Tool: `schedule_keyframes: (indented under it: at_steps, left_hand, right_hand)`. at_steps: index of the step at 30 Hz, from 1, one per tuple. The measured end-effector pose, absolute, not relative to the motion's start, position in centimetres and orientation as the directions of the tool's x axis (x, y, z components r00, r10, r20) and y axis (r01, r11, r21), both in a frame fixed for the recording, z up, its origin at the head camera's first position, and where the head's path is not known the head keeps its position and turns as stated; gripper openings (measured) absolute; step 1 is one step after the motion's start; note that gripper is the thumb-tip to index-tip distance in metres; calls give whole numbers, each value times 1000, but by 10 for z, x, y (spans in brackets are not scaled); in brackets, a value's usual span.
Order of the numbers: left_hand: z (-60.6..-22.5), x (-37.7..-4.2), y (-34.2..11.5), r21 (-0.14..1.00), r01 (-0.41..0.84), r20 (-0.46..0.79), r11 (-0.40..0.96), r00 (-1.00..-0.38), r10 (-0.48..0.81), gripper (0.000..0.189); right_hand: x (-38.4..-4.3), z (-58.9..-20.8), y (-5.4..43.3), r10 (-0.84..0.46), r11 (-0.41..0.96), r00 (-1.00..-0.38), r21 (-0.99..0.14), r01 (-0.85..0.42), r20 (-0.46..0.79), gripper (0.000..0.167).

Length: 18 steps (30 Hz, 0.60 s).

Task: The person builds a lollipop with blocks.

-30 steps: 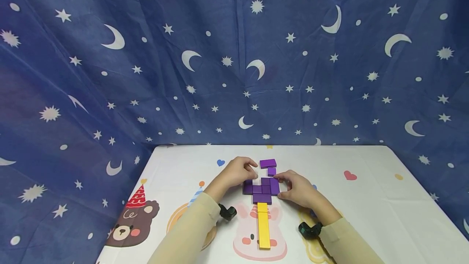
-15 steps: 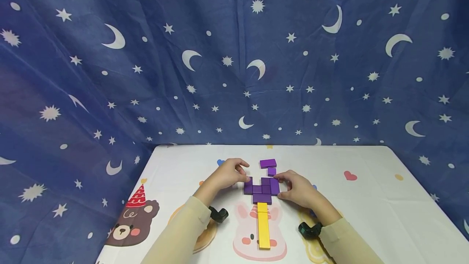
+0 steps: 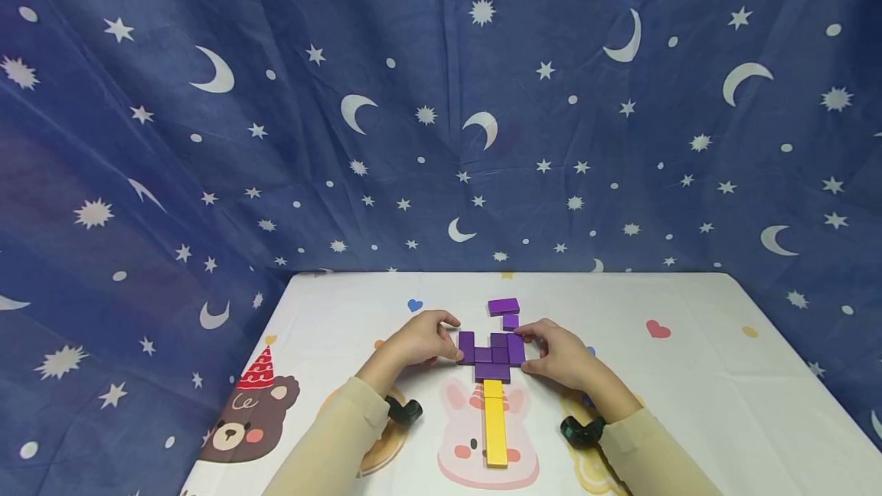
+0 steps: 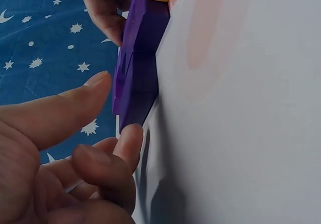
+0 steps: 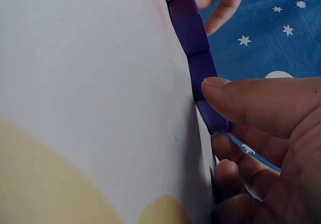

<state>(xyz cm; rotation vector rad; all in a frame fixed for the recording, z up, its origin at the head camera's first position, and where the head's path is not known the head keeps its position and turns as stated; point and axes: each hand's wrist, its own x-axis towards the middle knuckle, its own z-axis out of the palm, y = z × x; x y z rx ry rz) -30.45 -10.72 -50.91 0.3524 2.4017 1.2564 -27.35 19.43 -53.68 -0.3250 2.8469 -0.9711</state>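
Flat purple blocks (image 3: 492,372) lie joined in a cup-like shape on the white tabletop, with a strip of yellow blocks (image 3: 494,431) running from it toward me. My left hand (image 3: 422,337) is at the left side of the upright purple block (image 3: 466,347), fingers loosely bent and spread, a fingertip close against the block. The left wrist view shows nothing between thumb and fingers (image 4: 60,169). On the other side, my right hand (image 3: 561,352) holds the rightmost purple block (image 3: 515,350) between thumb and fingers; in the right wrist view the thumb (image 5: 251,101) presses its side.
Behind the shape lie a small purple square block (image 3: 511,322) and a loose purple rectangular block (image 3: 504,307). The printed tablecloth (image 3: 661,419) covers the table, and a blue star-patterned curtain (image 3: 441,136) hangs behind its far edge.
My left hand has drawn back left and toward me, from over the shape's left part to beside its left block. The right hand has stayed in place.
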Motion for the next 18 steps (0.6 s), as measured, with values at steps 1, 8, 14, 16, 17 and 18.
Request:
schedule_keyframes:
  at_steps: [1,8,14,16,17,18]
  left_hand:
    - [-510,-304,-107,829,31,-238,558,-884,403,65]
    - [-515,-303,-106,852,27,-228,522,-880,417,67]
    - [-516,-303,-105,847,49,-216,530,-879,426,67]
    - [-517,-303,-105,845,62,-204,532,-881,427,66]
    - [-518,-303,-105,843,70,-197,533,-883,426,66]
    - [-519,-303,-104,842,79,-188,534,-884,428,65]
  right_hand:
    - [-274,-537,194,-238,772,-970,-614,-164,-40,63]
    - [-274,-537,194,-243,776,-969,-607,-172,-36,63]
    - [-274,-538,194,-247,776,-968,-605,-178,-33,63]
    - [-274,-538,195,-247,776,-968,-606,-176,-35,63]
    - [-274,-538,195,-248,774,-968,-608,-175,-36,63]
    - [-274,-538,195,-249,773,-968,-609,-177,-35,64]
